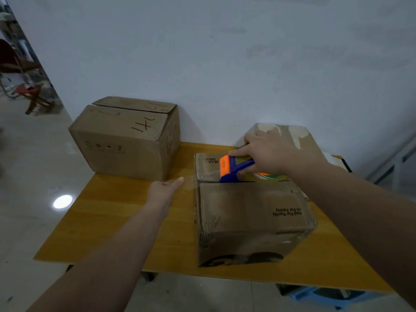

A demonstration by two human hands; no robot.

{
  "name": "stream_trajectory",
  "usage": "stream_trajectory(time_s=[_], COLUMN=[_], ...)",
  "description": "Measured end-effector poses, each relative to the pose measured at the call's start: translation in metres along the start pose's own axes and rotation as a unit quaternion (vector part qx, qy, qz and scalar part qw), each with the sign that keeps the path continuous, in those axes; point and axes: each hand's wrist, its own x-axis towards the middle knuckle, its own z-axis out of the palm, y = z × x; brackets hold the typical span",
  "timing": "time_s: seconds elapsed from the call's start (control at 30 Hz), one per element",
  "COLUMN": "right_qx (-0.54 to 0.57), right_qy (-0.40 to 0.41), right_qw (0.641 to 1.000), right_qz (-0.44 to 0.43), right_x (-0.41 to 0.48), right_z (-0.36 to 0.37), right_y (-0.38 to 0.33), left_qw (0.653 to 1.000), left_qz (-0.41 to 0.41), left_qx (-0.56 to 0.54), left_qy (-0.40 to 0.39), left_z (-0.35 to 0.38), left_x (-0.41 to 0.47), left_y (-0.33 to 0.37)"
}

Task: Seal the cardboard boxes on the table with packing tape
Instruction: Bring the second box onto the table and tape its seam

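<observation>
One tape dispenser [236, 168], lengthwise along box [254, 206] seam, nose left

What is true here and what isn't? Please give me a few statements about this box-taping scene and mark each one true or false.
1. The right hand grips a tape dispenser on top of the near box. True.
2. The left hand lies on top of the back-left box. False: it reaches out open between that box and the near box, on top of neither.
3. The tape dispenser is red and green. False: it is orange and blue.
4. The back-left box has handwritten marks on its top flaps. True.
</observation>
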Motion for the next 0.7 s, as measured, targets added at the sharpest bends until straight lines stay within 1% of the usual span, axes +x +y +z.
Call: stream_trajectory(time_s=[0.1, 0.23, 0.37, 0.53, 0.6, 0.7], right_qx=[-0.002, 0.013, 0.024, 0.035, 0.038, 0.041], right_qy=[-0.026, -0.050, -0.059, -0.055, -0.054, -0.052], right_qw=[1.000, 0.999, 0.998, 0.998, 0.998, 0.998], right_qz=[0.000, 0.005, 0.008, 0.010, 0.011, 0.009], right_x=[0.004, 0.009, 0.010, 0.010, 0.010, 0.011], right_z=[0.005, 0.012, 0.018, 0.022, 0.023, 0.024], right_y=[-0.002, -0.005, -0.003, -0.001, 0.000, 0.001], left_qw=[1.000, 0.999, 0.995, 0.986, 0.984, 0.976], left_qz=[-0.008, -0.048, -0.091, -0.141, -0.136, -0.129], left_qx=[0.003, -0.003, 0.020, 0.033, 0.051, 0.118], left_qy=[0.001, -0.016, -0.021, -0.088, -0.102, -0.130], left_z=[0.008, 0.017, 0.023, 0.030, 0.033, 0.030], left_x=[0.005, 0.015, 0.021, 0.028, 0.028, 0.028], left_y=[-0.007, -0.018, -0.022, -0.032, -0.033, -0.035])
